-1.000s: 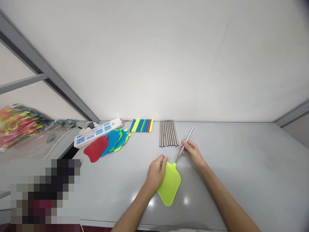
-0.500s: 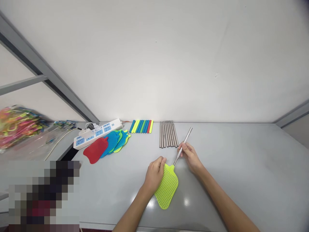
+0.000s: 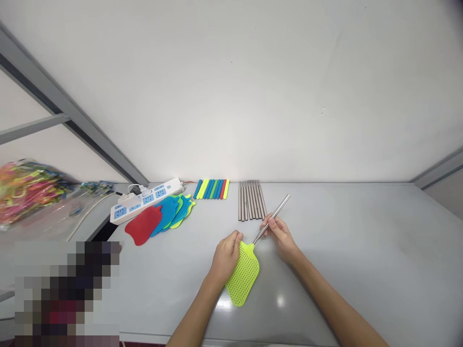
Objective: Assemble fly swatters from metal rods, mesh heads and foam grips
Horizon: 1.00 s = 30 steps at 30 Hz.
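Observation:
My left hand (image 3: pixel 226 255) is closed on the upper left edge of a yellow-green perforated fly swatter head (image 3: pixel 244 277). A silver metal rod (image 3: pixel 273 217) slants up to the right from the head's neck, its thin end meeting the neck. How deep it sits there I cannot tell. My right hand (image 3: pixel 280 233) pinches this rod around its lower half. Just beyond the right hand lies a row of several similar metal rods (image 3: pixel 250 200). To their left are several coloured grip sleeves (image 3: pixel 213 189) in blue, yellow, green and red.
Several swatter heads lie overlapped on the left, a red one (image 3: pixel 144 225) nearest and blue ones (image 3: pixel 166 214) behind. Beside them is a white power strip (image 3: pixel 159 193) with plugs and cables. A clear bag of colourful items (image 3: pixel 31 193) stands far left. A white wall (image 3: pixel 253 96) closes the back.
Both hands have shifted slightly left with the swatter head and rod. The right hand now holds the rod a little lower and nearer the head, and the rod leans over more.

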{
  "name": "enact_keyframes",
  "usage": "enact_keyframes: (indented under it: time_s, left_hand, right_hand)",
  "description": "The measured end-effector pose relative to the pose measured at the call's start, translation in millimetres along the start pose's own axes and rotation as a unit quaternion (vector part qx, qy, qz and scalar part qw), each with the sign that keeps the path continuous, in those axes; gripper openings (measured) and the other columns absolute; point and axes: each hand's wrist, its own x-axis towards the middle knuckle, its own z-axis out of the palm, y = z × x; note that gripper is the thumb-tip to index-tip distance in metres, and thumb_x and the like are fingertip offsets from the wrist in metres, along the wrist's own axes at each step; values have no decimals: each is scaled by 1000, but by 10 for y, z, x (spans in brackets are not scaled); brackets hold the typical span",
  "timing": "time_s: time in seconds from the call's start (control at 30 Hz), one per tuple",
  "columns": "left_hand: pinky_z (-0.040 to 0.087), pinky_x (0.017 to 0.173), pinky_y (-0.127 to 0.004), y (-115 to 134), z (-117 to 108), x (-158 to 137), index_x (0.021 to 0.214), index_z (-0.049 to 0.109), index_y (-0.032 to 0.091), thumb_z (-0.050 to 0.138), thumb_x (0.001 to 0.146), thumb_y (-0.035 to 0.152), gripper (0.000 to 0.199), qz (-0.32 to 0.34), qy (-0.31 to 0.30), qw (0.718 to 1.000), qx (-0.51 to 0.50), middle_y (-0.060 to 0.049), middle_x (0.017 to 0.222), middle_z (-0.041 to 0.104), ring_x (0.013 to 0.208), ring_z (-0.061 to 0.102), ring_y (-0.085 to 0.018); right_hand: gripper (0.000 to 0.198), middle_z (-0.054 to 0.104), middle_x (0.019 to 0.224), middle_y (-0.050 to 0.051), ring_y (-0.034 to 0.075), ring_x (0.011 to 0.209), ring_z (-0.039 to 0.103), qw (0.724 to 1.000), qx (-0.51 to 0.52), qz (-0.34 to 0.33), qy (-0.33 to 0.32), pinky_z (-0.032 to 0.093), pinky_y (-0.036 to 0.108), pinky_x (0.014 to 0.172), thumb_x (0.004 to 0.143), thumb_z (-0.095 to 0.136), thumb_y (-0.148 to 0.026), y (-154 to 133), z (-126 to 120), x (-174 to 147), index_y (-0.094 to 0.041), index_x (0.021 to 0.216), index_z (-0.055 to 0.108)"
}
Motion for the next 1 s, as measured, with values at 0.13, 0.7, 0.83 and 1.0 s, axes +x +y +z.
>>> enact_keyframes:
  time_s: [0.13, 0.7, 0.83, 1.0]
  left_hand:
    - [24, 49, -23, 22, 7, 18, 59, 29, 20, 23, 84, 36, 30, 1, 12, 1000, 14, 5, 51, 30, 48, 35, -11]
    - [42, 77, -25, 17, 7, 118, 104, 46, 20, 55, 72, 29, 34, -157, 127, 764, -613, -5, 98, 56, 85, 55, -13]
    - [44, 79, -27, 59, -21, 93, 95, 56, 13, 56, 71, 26, 27, -214, 25, 724, -655, -9, 94, 61, 85, 58, -18]
    - [45, 78, -31, 105, 8, 54, 96, 57, 11, 58, 71, 26, 30, -241, -21, 728, -642, -12, 93, 63, 85, 59, -22]
  right_hand:
    - [26, 45, 53, -1, 12, 53, 42, 1000, -15, -18, 19, 35, 25, 56, 77, 44, -42, 8, -16, 18, -19, 69, 55]
    - [16, 44, 64, 0, 14, 64, 46, 975, 152, -85, 139, 38, 27, 57, 76, 48, -38, -315, -134, 45, -22, 77, 52]
    - [12, 47, 66, 0, 13, 67, 48, 974, 189, -77, 96, 38, 26, 59, 76, 49, -31, -290, -95, 42, -20, 72, 51]
    - [15, 46, 69, 1, 12, 69, 49, 958, 269, -55, 80, 41, 26, 66, 76, 49, -27, -396, -253, 71, -17, 65, 52]
